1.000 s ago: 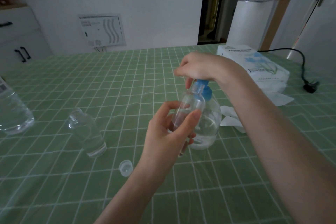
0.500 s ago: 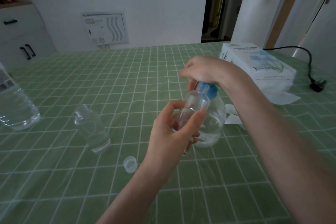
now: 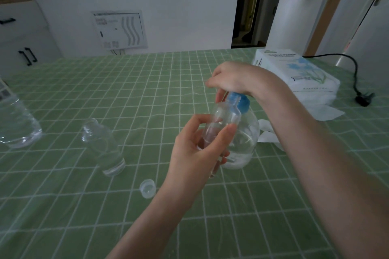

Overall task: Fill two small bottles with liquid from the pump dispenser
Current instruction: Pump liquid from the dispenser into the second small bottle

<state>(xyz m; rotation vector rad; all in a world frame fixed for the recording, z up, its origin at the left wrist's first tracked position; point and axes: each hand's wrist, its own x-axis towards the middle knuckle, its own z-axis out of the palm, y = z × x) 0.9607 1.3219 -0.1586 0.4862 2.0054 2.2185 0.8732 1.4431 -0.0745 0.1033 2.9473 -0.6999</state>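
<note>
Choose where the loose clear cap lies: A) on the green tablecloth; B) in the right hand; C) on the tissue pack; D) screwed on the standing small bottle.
A: the clear cap lies by itself on the green tablecloth.

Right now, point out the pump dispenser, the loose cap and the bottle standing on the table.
pump dispenser point(image 3: 248, 136), head view, clear body.
loose cap point(image 3: 148, 188), head view, its middle.
standing bottle point(image 3: 103, 147), head view, clear body.
</note>
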